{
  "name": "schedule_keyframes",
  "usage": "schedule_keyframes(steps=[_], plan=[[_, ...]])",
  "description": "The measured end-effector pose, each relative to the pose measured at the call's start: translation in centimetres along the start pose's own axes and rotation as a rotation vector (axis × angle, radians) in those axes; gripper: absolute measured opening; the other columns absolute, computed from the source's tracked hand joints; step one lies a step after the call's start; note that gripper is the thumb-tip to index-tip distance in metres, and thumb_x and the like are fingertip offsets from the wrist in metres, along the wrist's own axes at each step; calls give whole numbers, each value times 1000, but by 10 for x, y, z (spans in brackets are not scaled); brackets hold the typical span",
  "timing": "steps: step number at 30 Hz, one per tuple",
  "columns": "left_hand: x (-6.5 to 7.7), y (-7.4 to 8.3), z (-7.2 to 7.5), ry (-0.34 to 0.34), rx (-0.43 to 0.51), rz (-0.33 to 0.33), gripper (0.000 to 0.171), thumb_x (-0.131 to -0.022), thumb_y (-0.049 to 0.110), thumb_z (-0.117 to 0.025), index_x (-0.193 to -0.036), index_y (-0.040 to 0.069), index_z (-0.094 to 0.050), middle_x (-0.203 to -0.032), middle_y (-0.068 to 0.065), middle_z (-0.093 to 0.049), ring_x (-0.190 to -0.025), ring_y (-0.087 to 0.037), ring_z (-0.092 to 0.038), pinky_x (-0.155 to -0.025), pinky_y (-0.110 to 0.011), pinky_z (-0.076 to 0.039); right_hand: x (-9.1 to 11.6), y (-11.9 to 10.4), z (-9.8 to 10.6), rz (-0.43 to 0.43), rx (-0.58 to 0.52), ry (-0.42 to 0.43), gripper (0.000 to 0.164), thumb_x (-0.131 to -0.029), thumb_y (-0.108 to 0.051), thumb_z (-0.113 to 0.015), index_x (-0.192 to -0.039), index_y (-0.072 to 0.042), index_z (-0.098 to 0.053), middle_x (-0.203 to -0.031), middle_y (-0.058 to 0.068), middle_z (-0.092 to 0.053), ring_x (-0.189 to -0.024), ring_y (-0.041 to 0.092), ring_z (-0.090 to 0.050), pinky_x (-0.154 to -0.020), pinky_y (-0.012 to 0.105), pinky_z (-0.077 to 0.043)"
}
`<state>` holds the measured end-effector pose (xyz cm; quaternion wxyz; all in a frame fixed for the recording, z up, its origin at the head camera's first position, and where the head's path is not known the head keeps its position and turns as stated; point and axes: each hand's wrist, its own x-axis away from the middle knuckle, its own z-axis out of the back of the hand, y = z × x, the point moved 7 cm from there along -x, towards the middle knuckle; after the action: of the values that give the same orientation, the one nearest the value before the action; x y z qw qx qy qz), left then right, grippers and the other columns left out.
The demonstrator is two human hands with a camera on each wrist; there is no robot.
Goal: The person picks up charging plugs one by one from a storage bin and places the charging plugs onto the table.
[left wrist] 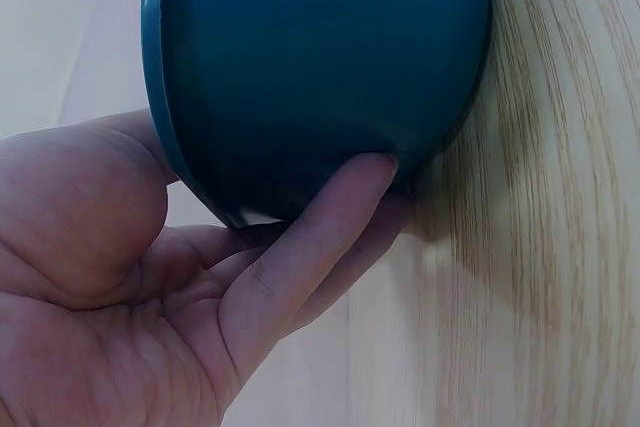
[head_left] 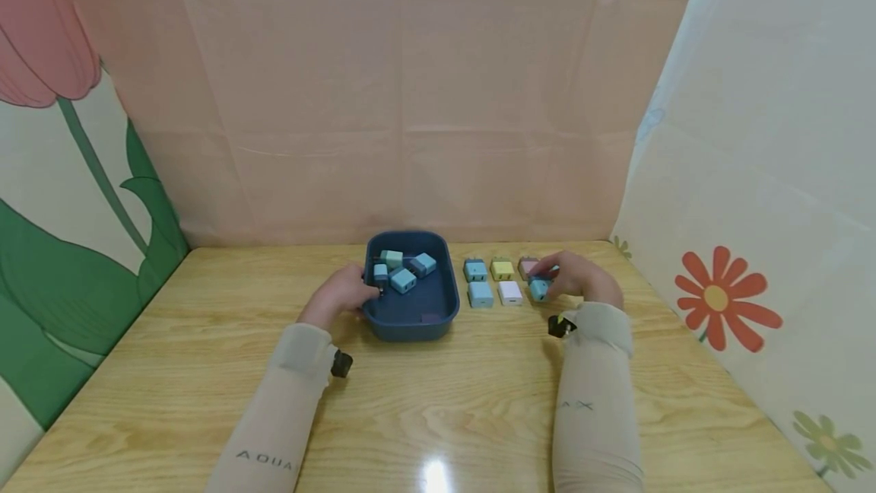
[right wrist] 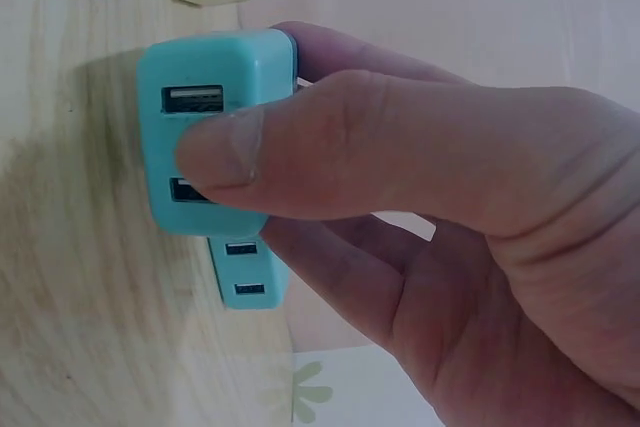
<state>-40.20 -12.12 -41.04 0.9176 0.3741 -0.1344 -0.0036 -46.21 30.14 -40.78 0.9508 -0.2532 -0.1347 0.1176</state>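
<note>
One blue adapter (head_left: 538, 291) is in the right hand (head_left: 573, 276), at the right end of the nearer of two small rows. The thumb lies across its socket face and other fingers are behind, so the grip is only as wide as the adapter itself; I think this pinch prevents the piece from turning. Whether its base touches the table (head_left: 445, 386), I cannot tell. Partly covered behind it, there is a second piece (right wrist: 250, 277) with two sockets.

To the left of the held one sit a white adapter (head_left: 509, 293) and a pale blue adapter (head_left: 480, 295); in the farther row are a pink adapter (head_left: 528, 265), a yellow adapter (head_left: 503, 271) and a darker blue adapter (head_left: 475, 271). Narrow gaps separate them, probably so that each is easily visible.

Further left is a navy bin (head_left: 411, 332), where four more adapters (head_left: 403, 281) lie loose at different angles, seemingly without order. The left hand (head_left: 340, 291) grips its left wall, thumb over the rim and fingers against the outside, which seems to me a way of steadying it. Behind the table hangs a pink sheet (head_left: 411, 97).
</note>
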Motion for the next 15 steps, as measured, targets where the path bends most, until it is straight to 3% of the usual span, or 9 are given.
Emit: schedule_keyframes(steps=[15], plan=[[-1, 0, 0, 9, -4, 9, 31, -106, 18, -65, -128, -4, -66, -109, -19, -76, -81, -22, -74, -78, -35, -64, -5, 7, -8, -21, -15, -12, 59, -84, 2, -83, -141, -10, -72, -152, 27, -63, -142, 49, -57, -113, 61, -53]])
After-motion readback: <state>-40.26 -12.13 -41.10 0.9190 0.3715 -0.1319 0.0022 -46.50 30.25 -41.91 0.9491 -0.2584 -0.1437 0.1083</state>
